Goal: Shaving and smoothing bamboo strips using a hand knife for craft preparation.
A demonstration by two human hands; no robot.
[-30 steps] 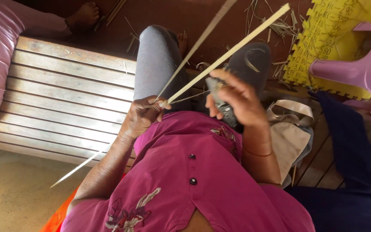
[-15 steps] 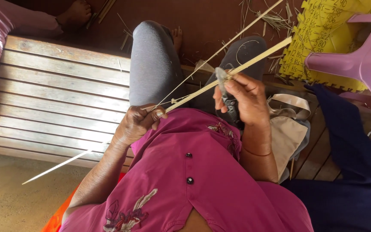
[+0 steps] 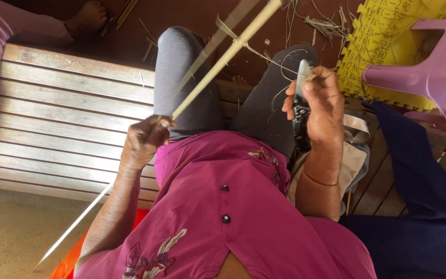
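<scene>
Left hand (image 3: 144, 143) is closed tight round a long pale strip (image 3: 218, 65), whose long axis runs from 7 o'clock past the hip to 1 o'clock over the knees. Right hand (image 3: 320, 105), fingers wrapped on a knife (image 3: 301, 106) with blade pointing to 12 o'clock, sits at 3 o'clock of the strip, apart from it; the left hand is the nearer.

We see a long, pale bamboo strip (image 3: 218, 66) running on a slant — its far end up at the top right, its thin near end low on the left. A thinner sliver peels away from it toward the far side. To the right sits a knife (image 3: 301, 106) — dark handle, short grey blade pointing away, held upright and well apart from the strip.
</scene>
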